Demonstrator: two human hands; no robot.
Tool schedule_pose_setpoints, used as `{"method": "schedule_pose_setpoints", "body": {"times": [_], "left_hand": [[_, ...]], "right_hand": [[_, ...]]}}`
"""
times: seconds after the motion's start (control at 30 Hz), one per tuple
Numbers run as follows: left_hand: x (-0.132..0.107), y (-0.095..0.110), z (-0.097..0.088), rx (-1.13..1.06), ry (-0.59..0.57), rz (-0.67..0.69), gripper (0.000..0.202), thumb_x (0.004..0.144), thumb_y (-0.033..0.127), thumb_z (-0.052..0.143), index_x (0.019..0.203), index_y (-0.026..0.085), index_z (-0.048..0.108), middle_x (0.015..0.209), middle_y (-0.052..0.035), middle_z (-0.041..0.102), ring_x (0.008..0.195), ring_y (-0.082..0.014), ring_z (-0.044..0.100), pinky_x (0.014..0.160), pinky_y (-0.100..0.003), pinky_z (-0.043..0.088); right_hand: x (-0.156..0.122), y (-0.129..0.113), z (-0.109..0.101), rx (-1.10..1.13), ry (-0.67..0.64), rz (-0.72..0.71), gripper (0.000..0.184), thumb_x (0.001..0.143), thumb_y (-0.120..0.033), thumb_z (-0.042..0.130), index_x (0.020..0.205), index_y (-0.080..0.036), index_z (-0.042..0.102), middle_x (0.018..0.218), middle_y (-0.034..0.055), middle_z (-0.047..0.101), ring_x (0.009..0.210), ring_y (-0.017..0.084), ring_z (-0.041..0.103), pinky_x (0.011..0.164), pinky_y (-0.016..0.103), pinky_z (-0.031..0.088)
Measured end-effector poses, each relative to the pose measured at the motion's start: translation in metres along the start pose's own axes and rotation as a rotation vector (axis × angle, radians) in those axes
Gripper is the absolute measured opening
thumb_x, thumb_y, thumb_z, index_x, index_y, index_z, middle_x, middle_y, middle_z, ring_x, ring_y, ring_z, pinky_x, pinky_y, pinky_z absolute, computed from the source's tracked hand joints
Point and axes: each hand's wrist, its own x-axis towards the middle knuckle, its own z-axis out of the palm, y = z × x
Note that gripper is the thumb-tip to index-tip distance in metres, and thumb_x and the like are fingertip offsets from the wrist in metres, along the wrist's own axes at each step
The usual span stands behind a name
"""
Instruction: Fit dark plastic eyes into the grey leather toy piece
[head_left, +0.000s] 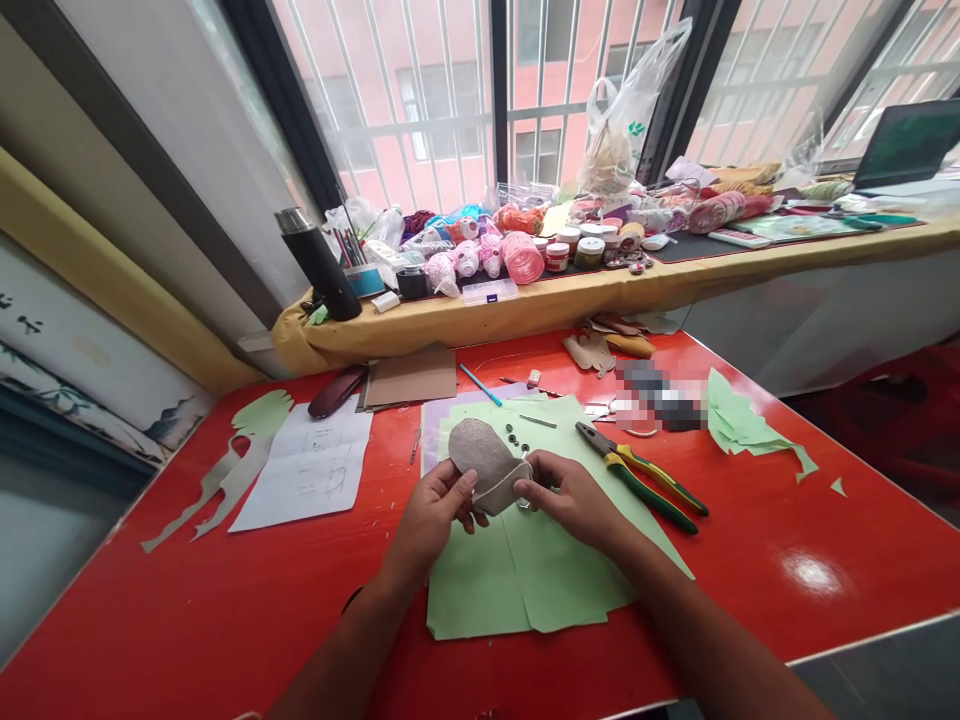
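Note:
Over the green paper sheets (525,570) on the red table (787,560), both my hands hold a grey-brown oval leather piece (484,455). My left hand (431,515) pinches its lower left edge with thumb and fingers closed. My right hand (574,495) grips its right end, where a small metal ring seems to hang. A few small dark buttons (514,437) lie just behind the piece.
Yellow-green pliers (641,475) lie right of my hands. A white sketch sheet (311,470), green paper cutouts (742,425), brown card (412,378), a blue pen (480,384) and leather scraps (607,345) lie around. The sill holds a black flask (319,262), jars and thread spools.

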Motion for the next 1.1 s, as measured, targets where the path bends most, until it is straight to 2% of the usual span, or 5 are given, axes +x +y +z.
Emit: {"method": "schedule_pose_setpoints", "body": {"times": [0.13,0.37,0.57,0.83,1.1], "left_hand": [[-0.001,-0.001,0.0,0.055,0.051,0.085,0.042,0.088,0.057,0.075,0.08,0.016,0.067,0.07,-0.0004,0.061,0.06,-0.014,0.059,0.056,-0.026,0.05],[0.002,-0.008,0.001,0.117,0.012,0.089,0.043,0.089,0.06,0.069,0.088,0.016,0.069,0.072,-0.0001,0.058,0.063,-0.0148,0.054,0.055,-0.026,0.048],[0.003,-0.012,0.0,0.137,0.026,0.147,0.036,0.093,0.05,0.069,0.105,0.017,0.072,0.089,-0.0036,0.071,0.078,-0.0169,0.059,0.07,-0.028,0.049],[0.004,-0.011,0.002,0.061,0.041,0.11,0.041,0.091,0.05,0.071,0.112,0.015,0.072,0.079,-0.0013,0.068,0.067,-0.0155,0.059,0.059,-0.026,0.049],[0.007,-0.013,0.004,0.042,0.035,0.092,0.045,0.089,0.052,0.073,0.113,0.015,0.071,0.08,-0.0014,0.066,0.063,-0.0132,0.055,0.052,-0.024,0.048]], "right_hand": [[0.0,0.003,0.001,0.039,-0.049,0.028,0.049,0.092,-0.068,0.067,0.083,-0.02,0.059,0.069,0.0005,0.063,0.065,0.018,0.059,0.063,0.03,0.043],[0.001,0.009,0.004,0.177,-0.075,0.043,0.049,0.093,-0.062,0.071,0.115,-0.019,0.066,0.088,0.0038,0.071,0.074,0.022,0.072,0.069,0.032,0.052],[0.0,0.006,0.007,0.203,-0.116,0.089,0.044,0.091,-0.06,0.074,0.103,-0.019,0.065,0.082,0.0019,0.069,0.067,0.02,0.072,0.063,0.029,0.049],[-0.002,0.002,0.006,0.248,-0.206,0.079,0.046,0.093,-0.061,0.071,0.11,-0.018,0.066,0.091,0.0048,0.071,0.066,0.018,0.071,0.063,0.029,0.051],[0.0,0.002,0.001,0.261,-0.199,0.097,0.049,0.098,-0.062,0.063,0.113,-0.016,0.068,0.075,0.0021,0.07,0.061,0.017,0.07,0.06,0.028,0.05]]}}
